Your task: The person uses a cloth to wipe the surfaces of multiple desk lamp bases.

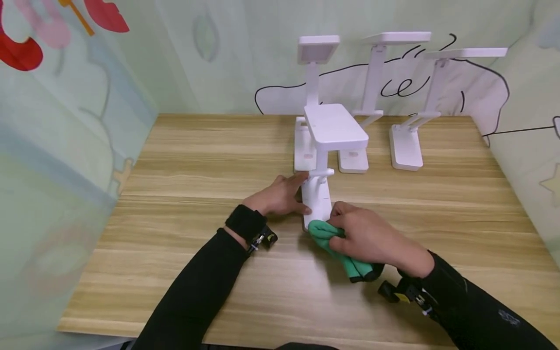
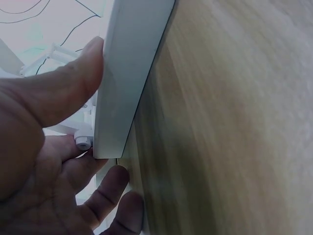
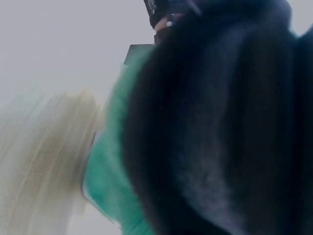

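Observation:
A white desk lamp stands nearest to me, its flat head folded over its base. My left hand holds the base from the left, thumb at the near side and forefinger by the hinge. In the left wrist view the thumb lies along the base, with fingertips at its end. A green cloth with a black edge is bunched in my right hand, against the front right end of the base. The cloth and a blurred dark mass fill much of the right wrist view.
Behind the held lamp stand three more white lamps: one at left, one in the middle and one at right. The wooden table meets printed curtains at the back and sides.

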Tool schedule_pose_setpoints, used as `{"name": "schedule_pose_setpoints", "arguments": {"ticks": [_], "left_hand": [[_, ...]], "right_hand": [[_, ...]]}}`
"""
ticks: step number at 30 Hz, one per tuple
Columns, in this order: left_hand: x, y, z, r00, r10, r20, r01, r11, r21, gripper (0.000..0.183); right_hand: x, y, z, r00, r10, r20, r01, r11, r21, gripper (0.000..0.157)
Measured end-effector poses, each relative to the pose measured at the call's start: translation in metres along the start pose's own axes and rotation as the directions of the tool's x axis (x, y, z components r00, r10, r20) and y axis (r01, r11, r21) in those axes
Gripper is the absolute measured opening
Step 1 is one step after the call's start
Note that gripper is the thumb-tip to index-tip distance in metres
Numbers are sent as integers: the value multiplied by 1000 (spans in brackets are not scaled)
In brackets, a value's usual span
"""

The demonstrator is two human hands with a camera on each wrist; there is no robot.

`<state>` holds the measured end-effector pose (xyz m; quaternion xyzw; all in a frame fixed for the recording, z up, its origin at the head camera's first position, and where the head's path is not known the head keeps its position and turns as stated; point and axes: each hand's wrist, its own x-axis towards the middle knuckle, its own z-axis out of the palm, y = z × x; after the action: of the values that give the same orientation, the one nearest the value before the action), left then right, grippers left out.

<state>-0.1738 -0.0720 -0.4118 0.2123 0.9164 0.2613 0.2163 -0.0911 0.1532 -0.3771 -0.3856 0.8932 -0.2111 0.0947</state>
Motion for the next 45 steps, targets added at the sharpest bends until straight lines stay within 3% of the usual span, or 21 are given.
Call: {"name": "schedule_pose_setpoints", "arguments": {"ticks": [2,4,6,8,12,23,37,41,45], "left_hand": [[0,0,0,1000,11,0,-11,1000,-1,96],[1,0,-1,1000,14,0,-14,1000,-2,94],[1,0,-1,1000,16,-2,-16,1000,10,94],[2,-1,-1,1000,23,-3,-23,1000,17,93],[3,-1,-1,999,35,-4,-35,999,26,93],[1,1,-3,999,36,23,-36,999,-5,96],[1,-2,-2,999,24,34,-23,999,-29,95],[1,-2,-2,999,13,33,-12,999,-42,97],[0,-3,-1,1000,-1,23,2,999,-55,97]], "right_hand": [[4,-2,8,986,-152,-70,151,988,-22,19],[7,-2,20,952,-293,-91,281,952,-123,29],[11,-1,33,921,-381,-81,352,903,-246,38],[14,2,40,911,-408,-64,363,864,-348,39],[15,8,42,928,-368,-54,313,850,-423,38],[2,19,29,956,-292,-41,256,891,-376,29],[-14,38,13,972,-231,-52,196,909,-367,21],[-18,52,2,975,-203,-90,144,887,-439,15],[-25,71,-15,965,-162,-205,32,852,-522,15]]}}
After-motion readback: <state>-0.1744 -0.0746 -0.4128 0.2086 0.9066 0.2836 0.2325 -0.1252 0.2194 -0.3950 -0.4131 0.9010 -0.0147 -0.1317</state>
